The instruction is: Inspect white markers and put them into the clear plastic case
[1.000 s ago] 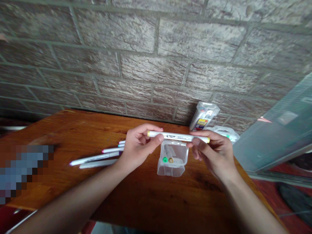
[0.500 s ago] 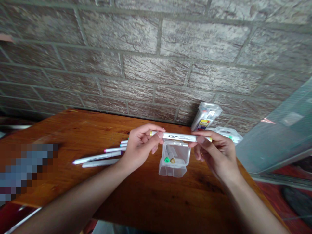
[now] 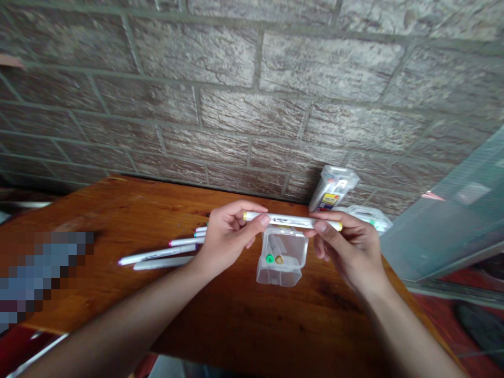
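A white marker (image 3: 293,220) with yellow ends and dark print lies level between my two hands, above the table. My left hand (image 3: 228,236) pinches it near its left end, and my right hand (image 3: 350,244) pinches it near the right end. Just below the marker, an open clear plastic case (image 3: 279,275) holds a green-ended marker (image 3: 270,258) and a tan-ended one (image 3: 279,259). Several white markers (image 3: 157,254) with coloured ends lie on the table left of my left hand, which partly hides them.
On the wooden table (image 3: 244,320), a clear case of markers (image 3: 333,189) leans by the brick wall (image 3: 236,115). Another clear case (image 3: 366,216) lies behind my right hand. A glass panel (image 3: 444,210) stands at the right. Something pixelated (image 3: 43,273) is at the left.
The marker has turned slightly about its length, so its print has shifted. Both thumbs have moved a little along it; the hands otherwise stay in place.
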A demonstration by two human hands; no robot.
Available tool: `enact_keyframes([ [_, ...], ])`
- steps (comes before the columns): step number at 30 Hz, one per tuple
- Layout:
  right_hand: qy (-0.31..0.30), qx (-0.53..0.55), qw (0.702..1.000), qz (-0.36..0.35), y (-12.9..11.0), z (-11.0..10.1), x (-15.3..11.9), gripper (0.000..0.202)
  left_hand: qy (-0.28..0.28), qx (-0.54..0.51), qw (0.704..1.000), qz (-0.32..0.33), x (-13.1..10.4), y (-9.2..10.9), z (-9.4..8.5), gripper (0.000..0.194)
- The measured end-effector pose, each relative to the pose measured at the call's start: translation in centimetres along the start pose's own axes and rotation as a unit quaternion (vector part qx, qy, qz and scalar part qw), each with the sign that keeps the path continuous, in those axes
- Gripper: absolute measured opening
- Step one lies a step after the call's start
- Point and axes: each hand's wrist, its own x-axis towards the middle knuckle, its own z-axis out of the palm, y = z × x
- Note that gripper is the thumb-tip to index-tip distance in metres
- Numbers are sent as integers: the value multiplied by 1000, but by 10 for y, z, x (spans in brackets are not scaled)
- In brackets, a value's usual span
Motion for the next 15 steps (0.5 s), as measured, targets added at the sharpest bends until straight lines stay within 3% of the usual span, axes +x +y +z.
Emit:
enact_keyframes([
  [15,40,45,998,23,-2,2,5,20,7,-17,1000,-9,4,-1,0,19],
])
